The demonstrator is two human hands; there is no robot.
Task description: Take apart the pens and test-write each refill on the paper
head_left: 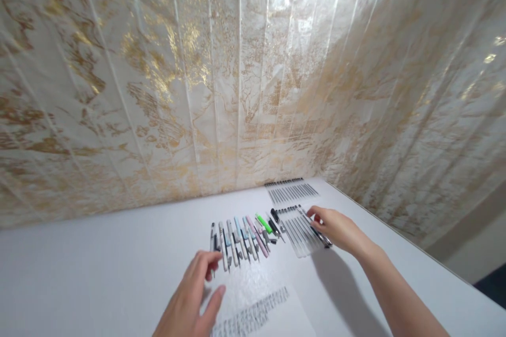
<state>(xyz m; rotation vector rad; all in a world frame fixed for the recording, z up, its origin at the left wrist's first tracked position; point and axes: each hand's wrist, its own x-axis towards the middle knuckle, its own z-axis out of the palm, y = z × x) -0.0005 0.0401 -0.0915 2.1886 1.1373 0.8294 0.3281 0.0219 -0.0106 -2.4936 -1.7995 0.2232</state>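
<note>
Right hand [330, 226]: fingers bent over the dark pens [326, 242] at the right end of the near rods [298, 234]; whether they grip or merely touch cannot be told. Left hand [197, 284]: fingers parted, apparently holding nothing, just beside the left end of the pen row [240, 238]; contact cannot be confirmed.

Risks, as judged: a dragging right wrist or fingertip could skew the closely spaced rods. Round barrels could roll if nudged on the smooth bench [118, 274]. The left thumb, close to the written page [253, 310], could shift it if lowered.

Materials: the pens appear to be smooth plastic, slim and straight, in white, pale blue, pink and black. A bright green marker [263, 222] is stubbier. The near and far rods [292, 192] look thin, with greyish shafts and dark ends; the exact material is too small to confirm. The bench is white and slightly glossy. Behind it hangs a creased, shiny sheet [158, 89] with gold patterning.
</note>
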